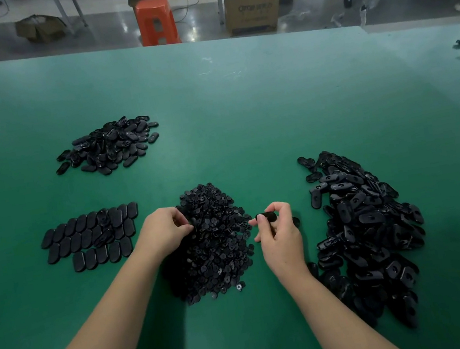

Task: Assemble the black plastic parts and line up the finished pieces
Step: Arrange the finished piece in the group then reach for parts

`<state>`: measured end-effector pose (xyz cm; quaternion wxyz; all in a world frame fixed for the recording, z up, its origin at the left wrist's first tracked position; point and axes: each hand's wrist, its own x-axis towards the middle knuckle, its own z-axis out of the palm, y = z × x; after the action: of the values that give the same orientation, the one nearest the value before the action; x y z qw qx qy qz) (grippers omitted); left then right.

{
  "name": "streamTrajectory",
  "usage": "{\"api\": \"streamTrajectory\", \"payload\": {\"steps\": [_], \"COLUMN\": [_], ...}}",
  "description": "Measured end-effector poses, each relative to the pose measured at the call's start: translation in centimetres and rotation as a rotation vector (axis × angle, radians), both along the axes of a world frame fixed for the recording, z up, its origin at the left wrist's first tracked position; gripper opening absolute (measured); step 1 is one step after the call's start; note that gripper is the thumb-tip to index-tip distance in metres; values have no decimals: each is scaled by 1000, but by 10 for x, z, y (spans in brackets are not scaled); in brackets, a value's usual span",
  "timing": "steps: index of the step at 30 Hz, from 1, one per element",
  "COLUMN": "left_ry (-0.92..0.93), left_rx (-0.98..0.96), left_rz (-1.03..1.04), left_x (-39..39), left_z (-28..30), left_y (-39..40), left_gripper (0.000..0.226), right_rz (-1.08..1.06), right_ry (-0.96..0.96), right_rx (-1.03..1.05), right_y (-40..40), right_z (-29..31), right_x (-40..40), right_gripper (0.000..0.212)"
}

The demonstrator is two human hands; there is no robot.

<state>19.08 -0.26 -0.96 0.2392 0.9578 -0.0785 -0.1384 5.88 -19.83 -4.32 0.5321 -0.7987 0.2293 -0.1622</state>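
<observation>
1. The green bench (241,105) carried four separate groups of black parts, apparently sorted so each stage of the job had its own place.
2. A heap of small round pieces (217,240) lay in the near middle, between the two hands, where either could reach it.
3. A large pile of oblong shells (366,230) ran along the right side, close to the right hand, probably as the stock to be fitted.
4. At the near left, the finished pieces (93,238) lay flat in overlapping rows, touching one another, smooth side up for the most part; this looked like the line-up the task asks for.
5. A loose far-left heap (110,145) of similar oblong parts sat well apart from the rows; its purpose could not be told.
6. The left hand (165,231) reached in from the near left, forearm low, its fingers curled at the left edge of the small-piece heap. It seemed to be pinching one small piece, though the piece itself was too small to make out.
7. The right hand (279,233) was raised just right of that heap, fingers and thumb grasping one oblong shell (266,217) at its top, held up towards the left hand, likely so a small piece could be pressed into it.
8. By this judgement, the step in hand was mating the two parts.
</observation>
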Motion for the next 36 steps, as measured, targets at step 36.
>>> {"api": "streamTrajectory", "payload": {"steps": [36], "left_ry": [624], "left_rx": [-1290], "left_rz": [373], "left_x": [-46], "left_z": [26], "left_y": [-62], "left_gripper": [7], "right_rz": [-66], "right_ry": [-92], "right_rx": [-4], "right_y": [-3], "right_z": [-3], "right_x": [0], "right_gripper": [6]}}
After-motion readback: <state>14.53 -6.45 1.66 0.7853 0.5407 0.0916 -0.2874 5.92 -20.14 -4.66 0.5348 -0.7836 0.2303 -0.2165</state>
